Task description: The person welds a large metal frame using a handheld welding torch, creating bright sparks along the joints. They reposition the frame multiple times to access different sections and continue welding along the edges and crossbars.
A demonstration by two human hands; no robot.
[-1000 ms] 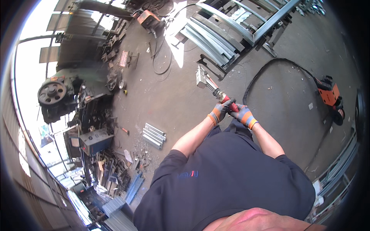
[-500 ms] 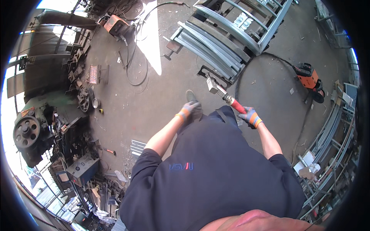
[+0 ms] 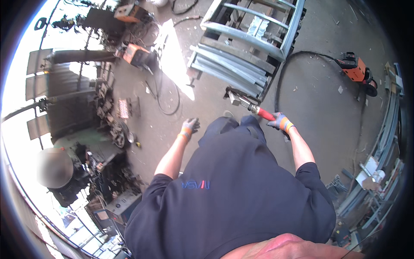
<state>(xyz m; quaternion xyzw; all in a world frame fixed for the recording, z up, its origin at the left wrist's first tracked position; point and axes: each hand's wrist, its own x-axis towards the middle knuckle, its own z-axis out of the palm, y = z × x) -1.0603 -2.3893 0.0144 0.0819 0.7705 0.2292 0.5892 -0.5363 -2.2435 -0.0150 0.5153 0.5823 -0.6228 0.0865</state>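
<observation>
My right hand [image 3: 280, 122], in a grey glove with an orange and blue cuff, is wrapped round the red grip of a hammer [image 3: 265, 115]. The hammer's blocky metal head points away to the left, close to the near end of a stack of grey metal tubes [image 3: 233, 67]; in this view I cannot tell whether they touch. To the left of my legs hangs my left hand [image 3: 189, 127], gloved alike. Its fingers are loosely bent and slightly apart, with nothing seen in them.
A pale metal frame [image 3: 243, 29] lies beyond the tubes. An orange machine with a reel [image 3: 354, 69] stands at the right, its dark cable [image 3: 280, 82] looping over the floor. Another orange machine [image 3: 136, 55] is at far left. Metal stock [image 3: 384, 142] lines the right; machinery crowds the left.
My left hand has swung left, away from my leg. The right hand keeps the hammer, now held flatter in the picture. The surroundings have shifted as my head and body moved.
</observation>
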